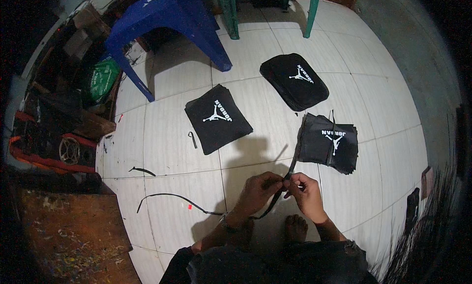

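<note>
Item: black strap [290, 168], long axis running lower-left to upper-right.
Left hand [258, 190]: pinching strap.
Right hand [307, 193]: pinching strap.

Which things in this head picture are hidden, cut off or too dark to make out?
- Black strap: the left hand and right hand cover the part they pinch.
- Three black fabric stacks; on the tied stack the piece count is too small to tell.
- Green chair legs: seat cut off by the top edge.
- Clutter at left: too dark to identify.
- The person's lap: cut off by the lower edge.
</note>
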Demonstrator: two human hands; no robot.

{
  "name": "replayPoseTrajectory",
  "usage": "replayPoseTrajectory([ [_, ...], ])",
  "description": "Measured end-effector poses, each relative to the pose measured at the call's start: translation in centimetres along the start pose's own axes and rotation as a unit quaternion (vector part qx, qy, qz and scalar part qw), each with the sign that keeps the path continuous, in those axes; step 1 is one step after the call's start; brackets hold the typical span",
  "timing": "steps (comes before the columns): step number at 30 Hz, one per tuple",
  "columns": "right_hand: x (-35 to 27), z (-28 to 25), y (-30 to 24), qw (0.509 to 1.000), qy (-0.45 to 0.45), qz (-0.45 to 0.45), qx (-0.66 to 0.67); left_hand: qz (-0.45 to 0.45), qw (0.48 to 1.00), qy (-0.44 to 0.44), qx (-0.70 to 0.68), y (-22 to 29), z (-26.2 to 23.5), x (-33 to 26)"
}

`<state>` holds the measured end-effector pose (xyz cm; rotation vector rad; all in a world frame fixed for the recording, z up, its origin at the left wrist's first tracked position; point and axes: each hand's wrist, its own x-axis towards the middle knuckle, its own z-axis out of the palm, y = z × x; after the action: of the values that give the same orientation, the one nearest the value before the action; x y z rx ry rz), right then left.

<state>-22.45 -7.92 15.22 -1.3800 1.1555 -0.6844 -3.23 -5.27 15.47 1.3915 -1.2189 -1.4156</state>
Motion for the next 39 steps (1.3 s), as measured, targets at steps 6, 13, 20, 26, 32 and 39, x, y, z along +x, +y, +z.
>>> replayPoseTrajectory([
  [6, 0.4, 0.5, 1.0, 0.999, 0.016, -0.025, 0.017, 0.035, 0.992, 0.078, 0.09, 0.2, 0.4, -0.3],
  [13, 1.0, 0.3, 0.9, 0.999, 0.029, -0.007, -0.033, 0.016, 0.997, 0.043, 0.058, -0.4, 0.6, 0.3],
  [20, 1.3, 0.2, 3.1, 0.952, 0.12, 0.069, 0.274, 0.066, 0.99, 0.086, 0.092, -3.5, 0.6, 0.4],
  [26, -2.9, -23.9, 8.1, 0.864, 0.346, 0.106, 0.35, 0.045, 0.887, 0.386, -0.25, -5.1, -23.3, -3.1],
  [32, -19.5, -54.0, 14.3, 0.75, 0.556, 0.2, -0.297, 0.012, 0.663, 0.611, 0.434, -0.8, -50.4, -17.0],
  [39, -16.6, -52.2, 10.6, 0.642, 0.477, 0.194, -0.568, 0.059, 0.314, 0.571, 0.756, 6.5, -47.4, -12.4],
])
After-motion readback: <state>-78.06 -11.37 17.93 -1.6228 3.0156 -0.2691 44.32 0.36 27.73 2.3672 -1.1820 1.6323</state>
